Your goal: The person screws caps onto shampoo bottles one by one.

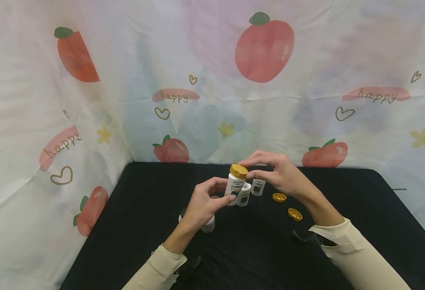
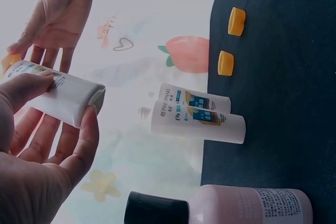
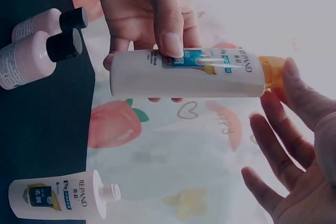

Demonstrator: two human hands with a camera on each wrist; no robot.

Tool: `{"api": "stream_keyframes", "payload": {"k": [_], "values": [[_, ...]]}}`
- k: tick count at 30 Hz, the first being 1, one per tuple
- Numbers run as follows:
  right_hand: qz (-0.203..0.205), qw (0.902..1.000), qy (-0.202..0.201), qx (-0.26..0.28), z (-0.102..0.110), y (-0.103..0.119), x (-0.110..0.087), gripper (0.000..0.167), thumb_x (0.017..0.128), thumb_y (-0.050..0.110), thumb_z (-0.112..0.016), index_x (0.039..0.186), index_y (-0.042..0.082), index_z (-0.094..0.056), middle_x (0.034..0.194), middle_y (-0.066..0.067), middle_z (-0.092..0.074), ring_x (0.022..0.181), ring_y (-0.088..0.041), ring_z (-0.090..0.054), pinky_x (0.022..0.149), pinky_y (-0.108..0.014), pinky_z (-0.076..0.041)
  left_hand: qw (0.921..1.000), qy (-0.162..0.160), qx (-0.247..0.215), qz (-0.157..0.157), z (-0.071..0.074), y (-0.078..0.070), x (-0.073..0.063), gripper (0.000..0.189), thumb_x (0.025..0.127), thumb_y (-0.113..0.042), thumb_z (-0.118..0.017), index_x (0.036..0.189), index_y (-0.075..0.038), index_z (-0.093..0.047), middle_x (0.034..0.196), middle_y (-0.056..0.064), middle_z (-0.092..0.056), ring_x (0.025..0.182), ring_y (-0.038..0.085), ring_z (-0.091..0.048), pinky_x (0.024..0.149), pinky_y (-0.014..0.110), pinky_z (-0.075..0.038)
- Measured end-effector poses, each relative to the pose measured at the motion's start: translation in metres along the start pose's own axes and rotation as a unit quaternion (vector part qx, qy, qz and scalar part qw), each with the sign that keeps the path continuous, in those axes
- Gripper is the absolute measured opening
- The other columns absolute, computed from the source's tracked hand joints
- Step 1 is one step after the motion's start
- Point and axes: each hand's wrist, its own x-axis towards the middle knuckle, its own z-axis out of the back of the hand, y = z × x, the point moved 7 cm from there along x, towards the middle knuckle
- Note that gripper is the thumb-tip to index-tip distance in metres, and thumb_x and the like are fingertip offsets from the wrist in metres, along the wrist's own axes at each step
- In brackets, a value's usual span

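A white bottle (image 1: pixel 235 183) with a yellow-gold cap (image 1: pixel 239 171) is held up above the black table. My left hand (image 1: pixel 206 201) grips its body, thumb across the label. My right hand (image 1: pixel 275 171) pinches the cap between thumb and fingers; in the right wrist view the cap (image 3: pixel 272 72) sits on the bottle's (image 3: pixel 184 74) neck. Two more white bottles stand uncapped behind: one bottle (image 1: pixel 243 196) just beside the held one and another bottle (image 1: pixel 258 187) farther right. Two loose yellow caps, a farther cap (image 1: pixel 279 197) and a nearer cap (image 1: pixel 295 214), lie right of them.
Two pink bottles with black caps, a nearer bottle (image 3: pixel 27 60) and a farther bottle (image 3: pixel 44 23), stand on the left, partly behind my left hand in the head view. The black table (image 1: pixel 256 253) ends at a printed curtain (image 1: pixel 212 80) behind and at the left.
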Motion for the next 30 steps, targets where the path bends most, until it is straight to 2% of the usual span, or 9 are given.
{"api": "stream_keyframes", "payload": {"k": [5,11,16,21,30], "values": [[-0.031,0.9995,0.000,-0.006,-0.002,-0.005,0.000,0.039,0.092,-0.001,-0.071,0.127,0.016,-0.071,0.120,0.002,-0.071,0.114,-0.013,-0.062,0.100,-0.028,-0.051,1.0000,0.003,0.001,0.004,-0.001,0.002,-0.001,0.034,0.087,-0.011,-0.081,0.120,-0.013,-0.070,0.112,0.005,-0.071,0.103,0.018,-0.070,0.079,0.029,-0.060],[-0.062,0.9977,0.019,0.018,-0.006,-0.011,0.001,0.044,0.095,0.006,-0.070,0.138,0.015,-0.064,0.137,-0.004,-0.065,0.129,-0.012,-0.058,0.103,-0.026,-0.050,0.9999,0.010,-0.007,-0.009,-0.002,0.000,-0.001,0.035,0.088,-0.009,-0.080,0.120,-0.012,-0.069,0.113,0.007,-0.071,0.104,0.019,-0.070,0.080,0.030,-0.060],[-0.045,0.9964,0.033,0.064,-0.010,-0.017,0.003,0.044,0.097,0.003,-0.067,0.141,0.008,-0.061,0.141,-0.008,-0.062,0.129,-0.016,-0.059,0.102,-0.033,-0.052,0.9998,0.010,-0.008,-0.017,-0.001,-0.002,0.001,0.035,0.087,-0.009,-0.081,0.120,-0.011,-0.069,0.112,0.009,-0.071,0.104,0.021,-0.070,0.080,0.029,-0.060],[-0.026,0.9928,0.038,0.111,-0.015,-0.021,0.004,0.046,0.098,-0.001,-0.064,0.142,0.003,-0.057,0.139,-0.010,-0.062,0.125,-0.023,-0.062,0.100,-0.033,-0.053,0.9998,0.008,-0.008,-0.019,-0.002,0.000,0.002,0.034,0.087,-0.009,-0.081,0.120,-0.011,-0.069,0.111,0.007,-0.071,0.103,0.019,-0.070,0.080,0.030,-0.061],[-0.033,0.9887,0.012,0.146,-0.021,-0.026,0.005,0.042,0.097,-0.001,-0.065,0.139,0.000,-0.059,0.130,-0.009,-0.062,0.119,-0.024,-0.063,0.097,-0.033,-0.054,0.9998,0.009,-0.009,-0.013,-0.002,0.002,0.004,0.037,0.088,-0.009,-0.081,0.122,-0.013,-0.068,0.114,0.005,-0.070,0.103,0.017,-0.070,0.081,0.030,-0.060]]}}
